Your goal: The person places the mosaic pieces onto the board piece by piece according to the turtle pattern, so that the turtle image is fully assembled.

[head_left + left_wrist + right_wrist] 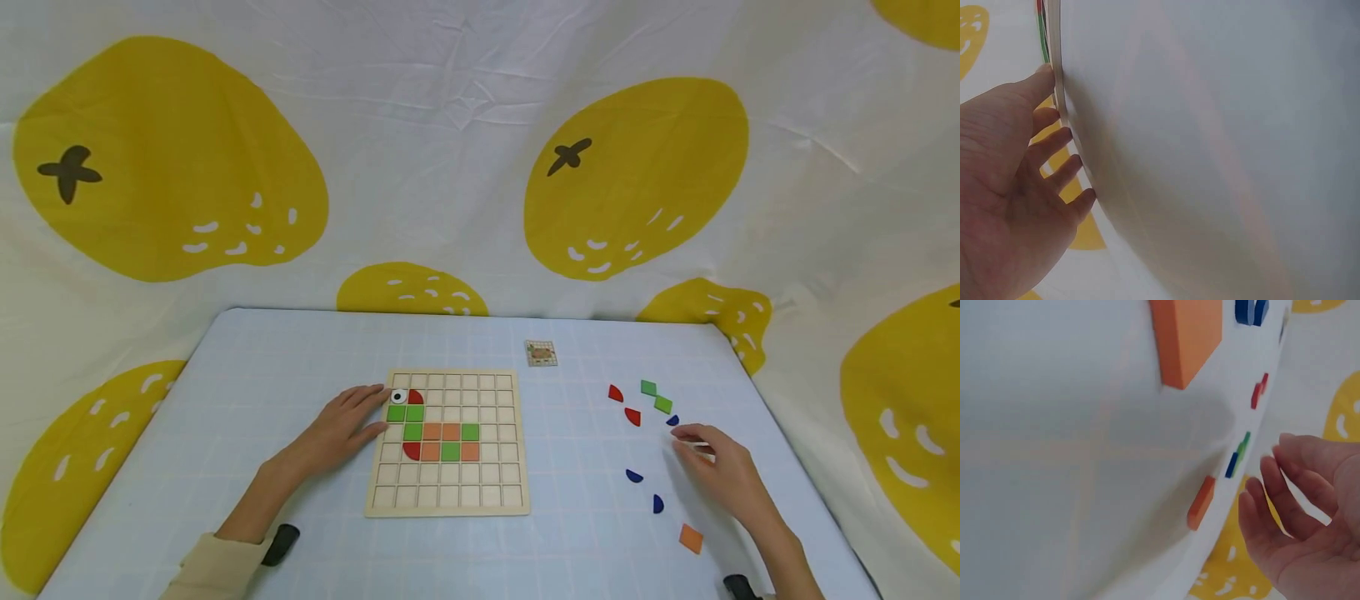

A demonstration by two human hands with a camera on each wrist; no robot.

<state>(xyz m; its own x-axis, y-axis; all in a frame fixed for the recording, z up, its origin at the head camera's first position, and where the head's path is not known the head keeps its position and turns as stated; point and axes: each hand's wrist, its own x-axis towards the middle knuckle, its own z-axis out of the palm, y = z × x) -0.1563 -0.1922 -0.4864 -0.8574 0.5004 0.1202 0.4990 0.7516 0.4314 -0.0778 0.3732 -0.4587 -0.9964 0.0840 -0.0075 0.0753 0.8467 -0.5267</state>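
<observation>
A wooden grid board [498, 483] lies mid-table, with an eye tile [398, 397], red quarter-round pieces, and green and orange squares set in its cells. The left hand [345, 429] rests at the board's left edge, thumb and fingertips touching its side, fingers loosely extended. Over the right side of the table hovers the right hand [712, 467], fingers slightly bent, nothing visible between them. Just past its fingertips lies a blue half-round piece [672, 420]. Below that hand, the right wrist view shows an orange piece [1200, 503] on the table, hidden by the hand in the head view.
Near the right hand lie two green squares [663, 404], two red quarter-round pieces [632, 416], two more blue half-rounds [634, 475] and an orange square [691, 538]. A small picture card [542, 353] lies behind the board. A fruit-patterned cloth [465, 167] hangs behind the table.
</observation>
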